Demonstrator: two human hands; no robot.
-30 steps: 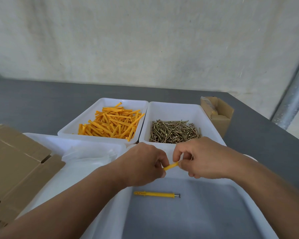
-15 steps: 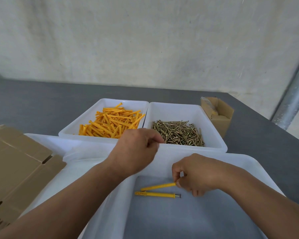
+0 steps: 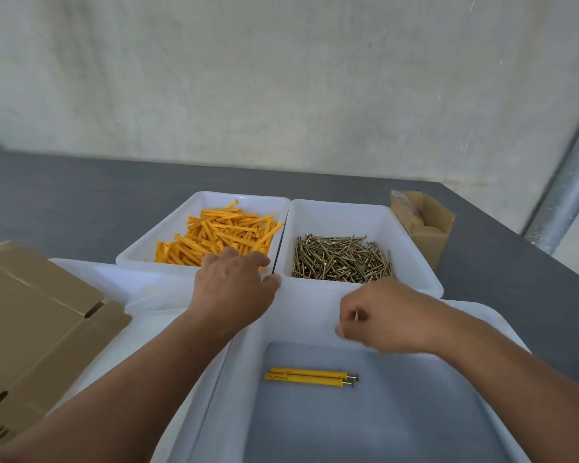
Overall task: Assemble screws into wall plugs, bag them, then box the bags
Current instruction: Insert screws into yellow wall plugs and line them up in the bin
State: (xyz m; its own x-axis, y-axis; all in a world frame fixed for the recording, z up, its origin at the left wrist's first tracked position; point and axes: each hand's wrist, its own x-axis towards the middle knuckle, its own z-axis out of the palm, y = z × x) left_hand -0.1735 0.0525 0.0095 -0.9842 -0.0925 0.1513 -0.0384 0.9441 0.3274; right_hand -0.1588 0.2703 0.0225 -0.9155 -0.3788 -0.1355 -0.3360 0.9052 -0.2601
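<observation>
left hand (image 3: pixel 232 289) above wall plugs (image 3: pixel 221 232); two assembled plugs (image 3: pixel 310 378) in near tray (image 3: pixel 348 429).

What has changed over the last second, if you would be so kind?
The right hand laid the finished plug in the near tray beside the first plug, let go and lifted. The left hand reached forward to the loose plugs. Trays, screws and boxes stayed put.

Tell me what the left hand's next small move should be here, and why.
Probably pinch up one plug. The left hand hovers open over the orange wall plugs, holding nothing visible, while two finished plug-and-screw pairs lie in the near tray. The right hand, curled and blurred, sits near the screws, so a fresh pair seems due.
</observation>
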